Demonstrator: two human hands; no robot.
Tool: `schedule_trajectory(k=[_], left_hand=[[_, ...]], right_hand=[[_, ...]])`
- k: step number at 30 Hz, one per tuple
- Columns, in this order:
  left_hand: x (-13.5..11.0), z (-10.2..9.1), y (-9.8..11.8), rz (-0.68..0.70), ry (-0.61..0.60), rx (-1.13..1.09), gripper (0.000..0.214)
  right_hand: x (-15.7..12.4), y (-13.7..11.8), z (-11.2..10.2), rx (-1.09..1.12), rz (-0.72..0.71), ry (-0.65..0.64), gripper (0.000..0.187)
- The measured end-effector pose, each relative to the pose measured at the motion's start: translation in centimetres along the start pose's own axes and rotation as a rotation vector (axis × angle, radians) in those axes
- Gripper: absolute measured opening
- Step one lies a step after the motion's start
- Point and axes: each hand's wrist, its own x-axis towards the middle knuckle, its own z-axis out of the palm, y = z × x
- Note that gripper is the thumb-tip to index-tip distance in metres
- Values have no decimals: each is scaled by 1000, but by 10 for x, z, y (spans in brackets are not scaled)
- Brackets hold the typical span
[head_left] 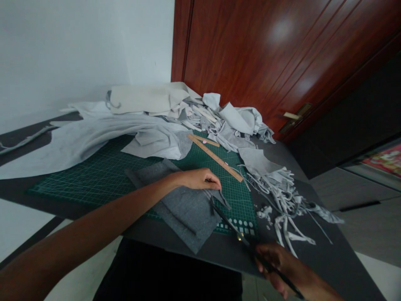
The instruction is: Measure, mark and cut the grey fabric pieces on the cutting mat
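A dark grey piece of felt fabric [184, 209] lies on the green cutting mat [94, 175]. My left hand [200, 179] is closed, pinching the felt's far right edge where a thin strip hangs off. My right hand [278, 263], near the table's front edge, grips the handles of black scissors [232, 228]. The blades point up and left, and their tips are at the felt's edge just below my left hand.
A wooden ruler [216, 158] lies diagonally on the mat. Light grey cloth [103, 129] is heaped at the back and left. Several cut grey strips [285, 200] litter the dark table [332, 255] at right. A brown door [282, 54] stands behind.
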Motion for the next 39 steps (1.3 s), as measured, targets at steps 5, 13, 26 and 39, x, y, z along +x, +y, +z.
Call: schedule_trajectory(k=[5,13,26,39], left_hand=[[0,0,-1,-3,22,41,26],[0,-1,3,74,46,42,28],[3,-2,2,51,27,-39,28],[2,-1,-2,69,0,-52,35]], right_hand=[[-3,17,-8,23,-66,23,56],[-11,-4,-9,-31,-6,45,75],[0,-30,-4,-68,-8,66,75],[13,-55,2,-65,-26,69,65]])
